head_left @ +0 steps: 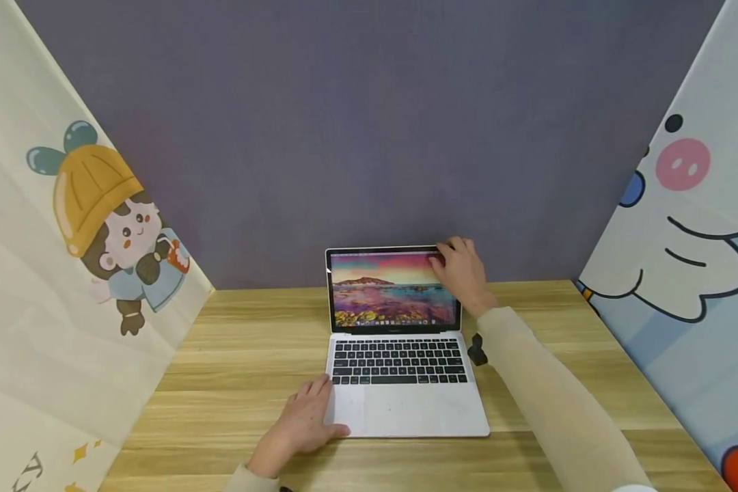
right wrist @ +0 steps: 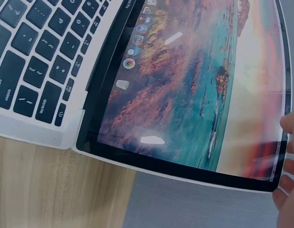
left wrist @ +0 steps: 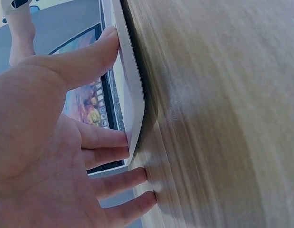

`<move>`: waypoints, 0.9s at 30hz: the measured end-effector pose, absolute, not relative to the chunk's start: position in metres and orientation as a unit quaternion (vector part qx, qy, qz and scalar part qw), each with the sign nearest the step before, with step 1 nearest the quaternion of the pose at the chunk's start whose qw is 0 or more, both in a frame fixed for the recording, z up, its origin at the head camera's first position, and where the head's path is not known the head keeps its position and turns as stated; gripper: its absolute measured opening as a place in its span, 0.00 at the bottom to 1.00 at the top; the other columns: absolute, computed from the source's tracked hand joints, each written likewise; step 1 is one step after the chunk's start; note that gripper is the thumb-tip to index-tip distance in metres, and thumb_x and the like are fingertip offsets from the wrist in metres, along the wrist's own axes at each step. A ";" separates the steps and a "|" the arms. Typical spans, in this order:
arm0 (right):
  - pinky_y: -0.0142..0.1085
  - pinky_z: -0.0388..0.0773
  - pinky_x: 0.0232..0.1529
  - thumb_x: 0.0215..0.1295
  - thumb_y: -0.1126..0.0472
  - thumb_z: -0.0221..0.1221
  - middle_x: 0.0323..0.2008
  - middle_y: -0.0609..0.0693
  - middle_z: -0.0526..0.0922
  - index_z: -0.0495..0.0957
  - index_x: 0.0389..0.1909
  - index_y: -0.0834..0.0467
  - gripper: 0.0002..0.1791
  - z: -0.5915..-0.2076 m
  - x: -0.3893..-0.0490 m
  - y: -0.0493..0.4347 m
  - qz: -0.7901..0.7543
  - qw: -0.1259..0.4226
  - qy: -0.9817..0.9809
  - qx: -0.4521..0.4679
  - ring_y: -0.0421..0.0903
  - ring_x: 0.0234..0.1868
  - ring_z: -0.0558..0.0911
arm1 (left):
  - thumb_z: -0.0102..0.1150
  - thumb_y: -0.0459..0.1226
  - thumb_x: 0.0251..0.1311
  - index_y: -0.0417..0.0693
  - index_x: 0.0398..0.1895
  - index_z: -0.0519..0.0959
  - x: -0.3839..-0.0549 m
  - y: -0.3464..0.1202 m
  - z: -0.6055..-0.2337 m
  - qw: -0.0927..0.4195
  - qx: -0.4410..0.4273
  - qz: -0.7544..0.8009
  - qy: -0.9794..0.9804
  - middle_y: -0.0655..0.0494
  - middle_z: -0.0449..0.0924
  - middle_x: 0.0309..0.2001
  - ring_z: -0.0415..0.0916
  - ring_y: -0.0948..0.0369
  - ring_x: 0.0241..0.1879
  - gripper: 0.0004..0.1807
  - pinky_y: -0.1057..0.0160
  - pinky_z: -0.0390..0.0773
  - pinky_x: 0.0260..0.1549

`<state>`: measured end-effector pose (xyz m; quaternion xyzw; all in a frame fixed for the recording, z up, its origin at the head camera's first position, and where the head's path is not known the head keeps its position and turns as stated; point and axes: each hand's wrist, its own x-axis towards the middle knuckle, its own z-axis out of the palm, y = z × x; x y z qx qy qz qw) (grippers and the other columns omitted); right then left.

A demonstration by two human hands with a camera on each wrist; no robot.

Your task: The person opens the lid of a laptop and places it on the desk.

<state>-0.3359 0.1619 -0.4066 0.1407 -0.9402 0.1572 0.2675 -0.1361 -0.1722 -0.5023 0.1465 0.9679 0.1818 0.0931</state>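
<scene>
An open silver laptop [head_left: 412,413] faces me on the wooden table, its screen [head_left: 393,294] lit with a colourful seaside picture. My left hand [head_left: 304,417] rests at the front left corner of the base. In the left wrist view its thumb [left wrist: 92,56] lies over the edge, and the straight fingers [left wrist: 120,183] reach along the side down to the tabletop. At the top right corner of the screen, my right hand [head_left: 463,273] pinches the lid's rim. Its thumb is on the display side and the other fingers are around the edge, partly hidden.
The wooden table [head_left: 252,355] runs back to a dark grey wall panel [head_left: 369,137]. White cartoon-printed sheets [head_left: 24,273] flank it on both sides. A small black object [head_left: 477,350] shows beside the laptop's right edge, at the right sleeve.
</scene>
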 end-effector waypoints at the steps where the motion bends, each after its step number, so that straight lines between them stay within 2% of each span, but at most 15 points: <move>1: 0.57 0.75 0.59 0.73 0.53 0.60 0.59 0.64 0.75 0.78 0.61 0.67 0.25 -0.407 -0.336 0.162 0.156 0.257 -0.943 0.141 0.62 0.61 0.70 | 0.72 0.61 0.50 0.27 0.73 0.61 -0.136 -0.172 -0.502 0.093 0.146 0.182 0.968 0.34 0.60 0.74 0.59 0.35 0.71 0.59 0.32 0.62 0.66; 6: 0.58 0.70 0.65 0.74 0.51 0.59 0.64 0.64 0.73 0.75 0.66 0.65 0.28 -0.407 -0.330 0.163 0.158 0.230 -0.949 0.146 0.63 0.67 0.66 | 0.72 0.61 0.50 0.28 0.73 0.61 -0.137 -0.172 -0.501 0.096 0.142 0.186 0.967 0.34 0.60 0.74 0.59 0.34 0.70 0.59 0.32 0.62 0.67; 16: 0.58 0.67 0.68 0.71 0.55 0.63 0.66 0.66 0.73 0.76 0.65 0.66 0.27 -0.408 -0.314 0.170 0.176 0.260 -0.931 0.185 0.64 0.68 0.68 | 0.76 0.56 0.47 0.26 0.70 0.65 -0.141 -0.168 -0.493 0.100 0.134 0.196 0.966 0.32 0.64 0.71 0.63 0.33 0.67 0.56 0.33 0.65 0.65; 23: 0.60 0.61 0.71 0.72 0.56 0.60 0.69 0.69 0.69 0.73 0.66 0.69 0.28 -0.411 -0.296 0.180 0.218 0.236 -0.931 0.175 0.66 0.71 0.64 | 0.73 0.55 0.52 0.27 0.70 0.66 -0.143 -0.169 -0.492 0.105 0.121 0.216 0.963 0.32 0.63 0.72 0.61 0.33 0.69 0.52 0.33 0.63 0.67; 27: 0.61 0.63 0.69 0.72 0.55 0.60 0.68 0.70 0.70 0.73 0.67 0.69 0.29 -0.418 -0.280 0.188 0.237 0.224 -0.932 0.156 0.67 0.69 0.66 | 0.70 0.53 0.57 0.28 0.70 0.67 -0.144 -0.170 -0.490 0.089 0.123 0.223 0.963 0.32 0.65 0.71 0.63 0.34 0.69 0.47 0.34 0.63 0.67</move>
